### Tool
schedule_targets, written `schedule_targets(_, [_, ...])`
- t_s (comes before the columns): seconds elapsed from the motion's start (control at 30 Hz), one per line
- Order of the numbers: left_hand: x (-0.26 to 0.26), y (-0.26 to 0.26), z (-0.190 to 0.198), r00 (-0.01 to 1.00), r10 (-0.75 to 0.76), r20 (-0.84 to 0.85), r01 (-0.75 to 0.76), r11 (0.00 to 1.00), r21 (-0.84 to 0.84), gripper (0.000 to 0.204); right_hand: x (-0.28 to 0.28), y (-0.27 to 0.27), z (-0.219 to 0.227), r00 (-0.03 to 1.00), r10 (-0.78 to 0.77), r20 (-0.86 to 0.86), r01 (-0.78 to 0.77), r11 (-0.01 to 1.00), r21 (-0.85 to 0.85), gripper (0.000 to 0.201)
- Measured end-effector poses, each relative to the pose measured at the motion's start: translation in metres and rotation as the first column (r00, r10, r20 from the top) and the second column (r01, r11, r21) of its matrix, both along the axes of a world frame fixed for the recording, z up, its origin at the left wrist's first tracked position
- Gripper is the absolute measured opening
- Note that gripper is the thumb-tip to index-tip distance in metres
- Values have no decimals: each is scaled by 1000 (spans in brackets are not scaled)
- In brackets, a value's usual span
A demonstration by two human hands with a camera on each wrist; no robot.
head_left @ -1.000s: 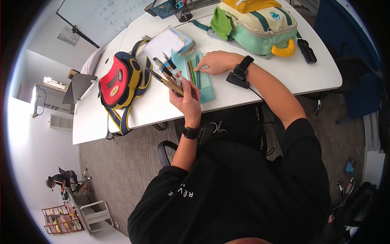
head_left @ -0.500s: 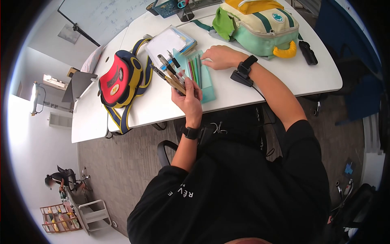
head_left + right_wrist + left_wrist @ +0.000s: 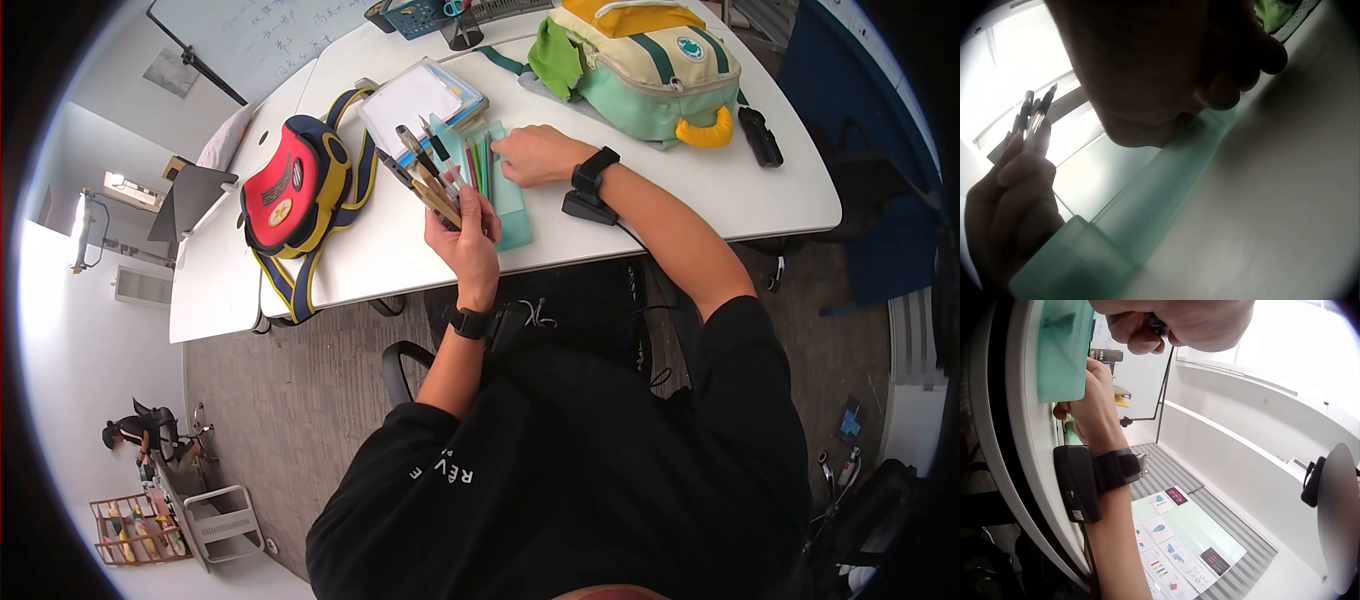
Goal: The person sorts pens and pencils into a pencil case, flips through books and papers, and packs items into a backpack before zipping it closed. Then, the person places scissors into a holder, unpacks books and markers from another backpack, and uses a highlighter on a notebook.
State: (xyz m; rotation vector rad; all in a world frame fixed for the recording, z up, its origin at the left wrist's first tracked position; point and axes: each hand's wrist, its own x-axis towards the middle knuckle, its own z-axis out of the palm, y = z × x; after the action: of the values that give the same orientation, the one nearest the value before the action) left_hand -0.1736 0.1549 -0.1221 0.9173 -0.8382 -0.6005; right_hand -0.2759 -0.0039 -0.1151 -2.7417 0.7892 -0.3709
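In the head view my left hand (image 3: 466, 245) grips a bunch of pens (image 3: 432, 180), their tips fanned up and to the left. The bunch also shows above the hand in the right wrist view. Below it lies a translucent teal pencil case (image 3: 513, 228), open, with several coloured pencils (image 3: 478, 165) side by side inside. My right hand (image 3: 545, 155) is at the case's far right edge, fingers curled and tips close by the pencils. In the right wrist view its curled fingers (image 3: 1222, 92) overlap the end of the case; I cannot tell whether they pinch anything.
Left on the white table (image 3: 590, 225) lies a red and navy bag (image 3: 290, 190). Behind the case are stacked papers and folders (image 3: 415, 105). A green and cream backpack (image 3: 650, 85) stands at the back right, with a black object (image 3: 760, 137) beside it. A basket (image 3: 415, 18) and pen holder (image 3: 462, 32) stand farther back.
The right hand has drawn back from its pointing finger on the pencils, curled its fingers, and come back to the case's far right edge. The left hand keeps its pens almost in place.
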Motion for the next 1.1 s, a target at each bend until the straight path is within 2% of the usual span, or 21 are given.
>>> schedule_targets(0.07, [0, 0, 1, 1000, -5, -1, 5, 1000, -7, 28, 1, -1, 1, 995, 10, -98, -9, 1000, 9, 32])
schedule_targets(0.2, [1, 0, 1, 1000, -5, 1, 5, 1000, 8, 27, -5, -4, 3, 998, 3, -61, -3, 1000, 0, 34])
schedule_targets(0.27, [1, 0, 1, 1000, -2, 6, 2, 1000, 5, 26, -10, -6, 4, 997, -3, 77, 8, 998, -67, 39])
schedule_targets(0.3, [2, 1, 2, 1000, -6, 13, 6, 1000, 13, 26, -10, -8, 5, 997, -5, 80, 10, 998, -67, 39])
schedule_targets(0.37, [2, 1, 2, 1000, -13, 20, 12, 1000, 22, 26, -11, -10, 12, 953, -34, 302, 48, 998, -40, 47])
schedule_targets(0.4, [2, 2, 2, 1000, -23, 20, 22, 999, 36, 27, -12, -11, 15, 953, -36, 302, 50, 998, -39, 47])
schedule_targets(0.47, [1, 4, 6, 999, -35, 21, 34, 998, 50, 27, -14, -6, 36, 937, -52, 346, -43, 964, 262, 45])
schedule_targets(0.5, [-1, 6, 9, 999, -37, 37, 33, 994, 101, 27, -12, -6, 35, 937, -54, 346, -42, 964, 262, 45])
schedule_targets(0.57, [-3, 8, 13, 998, -41, 53, 33, 988, 153, 26, -10, -3, 32, 766, -43, 641, -324, 836, 443, 34])
schedule_targets(0.6, [-3, 8, 14, 994, -75, 75, 60, 981, 186, 26, -10, -4, 31, 766, -43, 642, -325, 835, 444, 34])
schedule_targets(0.67, [-3, 8, 16, 990, -107, 96, 84, 972, 218, 26, -12, -3, 35, 747, -55, 663, -416, 739, 530, 37])
schedule_targets(0.7, [-4, 8, 17, 990, -131, 53, 116, 967, 226, 25, -11, -3, 34, 746, -56, 663, -416, 739, 530, 37])
schedule_targets(0.77, [-4, 8, 16, 987, -159, 11, 152, 960, 234, 24, -8, 0, 32, 671, -73, 738, -492, 700, 517, 42])
schedule_targets(0.8, [-2, 7, 15, 970, -231, -75, 242, 947, 210, 23, -9, -1, 31, 669, -75, 739, -492, 701, 517, 42])
schedule_targets(0.83, [-1, 6, 14, 940, -302, -158, 328, 928, 178, 21, -11, 0, 32, 694, -57, 718, -518, 654, 552, 41])
schedule_targets(0.87, [0, 7, 16, 940, -303, -157, 328, 927, 179, 21, -12, 0, 33, 717, -36, 696, -540, 603, 587, 40])
schedule_targets(0.93, [1, 9, 20, 875, -412, -253, 463, 864, 195, 19, -13, 5, 34, 715, -51, 697, -555, 564, 611, 38])
schedule_targets(0.97, [1, 9, 21, 875, -412, -253, 463, 865, 195, 19, -14, 6, 34, 714, -65, 698, -570, 524, 632, 35])
schedule_targets(1.1, [2, 9, 23, 853, -438, -283, 499, 843, 201, 18, -15, 5, 33, 707, -85, 702, -587, 483, 650, 28])
